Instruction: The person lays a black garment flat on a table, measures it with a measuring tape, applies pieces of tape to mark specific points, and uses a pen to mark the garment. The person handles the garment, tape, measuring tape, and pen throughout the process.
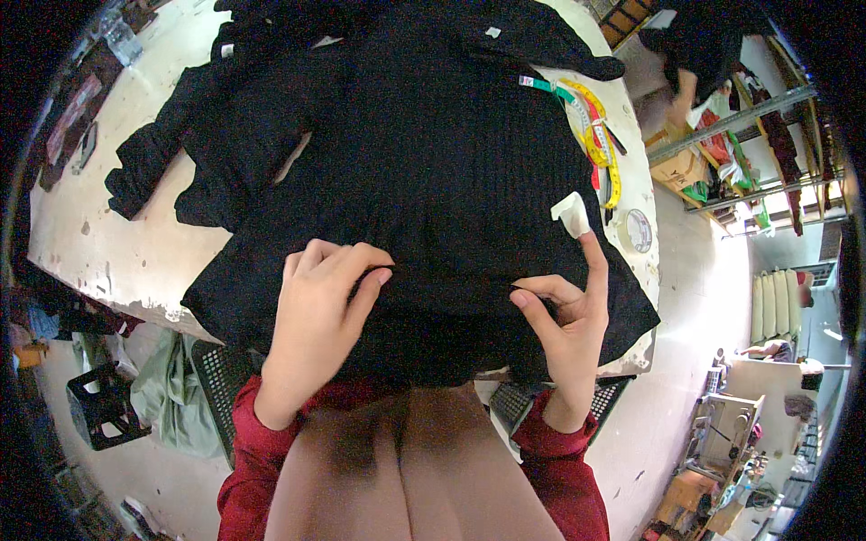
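Observation:
A black ribbed knit garment (424, 180) is spread over the white table (108, 243), its near edge hanging toward my lap. My left hand (325, 302) pinches the fabric near that edge, thumb against fingertips. Level with it on the right, my right hand (568, 316) pinches another spot of the same fabric between thumb and finger. One finger of the right hand points up, with a small bent white piece (571, 216), like tape or paper, at its tip.
Yellow, green and red measuring tapes (591, 135) lie at the table's right, near a clear tape roll (639, 231). More dark clothing (149, 162) covers the left. A phone (86, 147) and plastic bottle (121, 41) lie farther left. Another person (713, 41) is beside shelving at the upper right.

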`<action>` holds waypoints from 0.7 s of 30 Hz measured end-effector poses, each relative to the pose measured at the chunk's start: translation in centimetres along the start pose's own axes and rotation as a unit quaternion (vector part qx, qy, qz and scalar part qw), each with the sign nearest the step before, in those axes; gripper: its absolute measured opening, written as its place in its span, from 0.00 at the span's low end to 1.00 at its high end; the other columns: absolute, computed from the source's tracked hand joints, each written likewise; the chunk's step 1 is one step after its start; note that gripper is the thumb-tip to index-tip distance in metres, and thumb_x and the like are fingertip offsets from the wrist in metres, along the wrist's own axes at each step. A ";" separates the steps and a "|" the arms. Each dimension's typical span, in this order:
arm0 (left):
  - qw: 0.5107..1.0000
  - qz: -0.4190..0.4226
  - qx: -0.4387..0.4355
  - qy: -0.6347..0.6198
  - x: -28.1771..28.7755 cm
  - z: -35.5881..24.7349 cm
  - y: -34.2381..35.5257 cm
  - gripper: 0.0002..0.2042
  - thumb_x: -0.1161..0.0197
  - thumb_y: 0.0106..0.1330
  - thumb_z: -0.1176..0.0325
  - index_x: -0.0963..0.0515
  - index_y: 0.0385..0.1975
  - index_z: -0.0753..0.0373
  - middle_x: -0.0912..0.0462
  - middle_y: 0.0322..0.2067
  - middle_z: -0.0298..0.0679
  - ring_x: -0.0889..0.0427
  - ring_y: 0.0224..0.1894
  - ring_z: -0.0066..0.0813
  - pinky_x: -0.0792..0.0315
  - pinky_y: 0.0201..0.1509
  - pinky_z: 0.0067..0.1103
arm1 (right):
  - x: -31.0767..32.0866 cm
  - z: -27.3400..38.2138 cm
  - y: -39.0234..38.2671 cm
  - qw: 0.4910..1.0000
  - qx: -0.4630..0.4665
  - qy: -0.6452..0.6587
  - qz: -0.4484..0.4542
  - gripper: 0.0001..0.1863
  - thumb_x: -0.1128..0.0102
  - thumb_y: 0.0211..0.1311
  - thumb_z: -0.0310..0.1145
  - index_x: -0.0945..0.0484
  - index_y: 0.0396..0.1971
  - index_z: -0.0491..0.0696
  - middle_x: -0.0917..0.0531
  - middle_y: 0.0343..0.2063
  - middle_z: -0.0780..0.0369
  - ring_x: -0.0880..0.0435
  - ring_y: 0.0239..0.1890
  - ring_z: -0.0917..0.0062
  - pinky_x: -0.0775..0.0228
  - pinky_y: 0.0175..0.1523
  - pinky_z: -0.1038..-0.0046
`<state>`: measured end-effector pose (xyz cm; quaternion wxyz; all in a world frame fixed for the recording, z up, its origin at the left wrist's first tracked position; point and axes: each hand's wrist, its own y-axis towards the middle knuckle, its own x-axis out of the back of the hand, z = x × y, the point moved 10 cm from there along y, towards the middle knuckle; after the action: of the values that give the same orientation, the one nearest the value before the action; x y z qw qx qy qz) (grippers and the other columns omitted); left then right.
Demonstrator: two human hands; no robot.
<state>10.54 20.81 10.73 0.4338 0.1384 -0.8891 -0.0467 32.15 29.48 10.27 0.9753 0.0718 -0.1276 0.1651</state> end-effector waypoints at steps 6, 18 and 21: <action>0.992 -0.079 -0.099 -0.001 -2.1 -5.9 0.4 0.14 0.35 0.60 0.67 0.23 0.47 0.55 0.20 0.42 0.33 0.27 0.55 0.36 0.42 0.62 0.41 | -1.5 -1.0 0.5 0.994 0.055 -0.097 0.021 0.45 0.35 0.56 0.17 0.51 0.70 0.43 0.15 0.37 0.57 0.16 0.39 0.79 0.28 0.50 0.78; 0.966 0.052 -0.028 -0.253 -4.4 -3.1 2.7 0.08 0.40 0.66 0.69 0.19 0.38 0.66 0.19 0.32 0.45 0.19 0.32 0.40 0.28 0.33 0.27 | -1.1 3.8 1.5 0.988 0.127 -0.013 0.083 0.08 0.33 0.55 0.21 0.22 0.35 0.42 0.17 0.39 0.58 0.19 0.43 0.77 0.29 0.51 0.76; 0.953 0.073 0.004 -0.295 -4.9 -3.1 2.9 0.07 0.37 0.64 0.71 0.19 0.36 0.68 0.18 0.30 0.44 0.19 0.35 0.35 0.28 0.41 0.24 | -2.7 3.5 1.6 0.971 0.155 -0.174 0.055 0.12 0.29 0.52 0.25 0.21 0.36 0.42 0.15 0.32 0.62 0.16 0.36 0.80 0.27 0.44 0.78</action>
<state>15.22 25.05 9.52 0.1541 0.0551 -0.9852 -0.0505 28.31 29.52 13.07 0.9047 0.2421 -0.2717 0.2213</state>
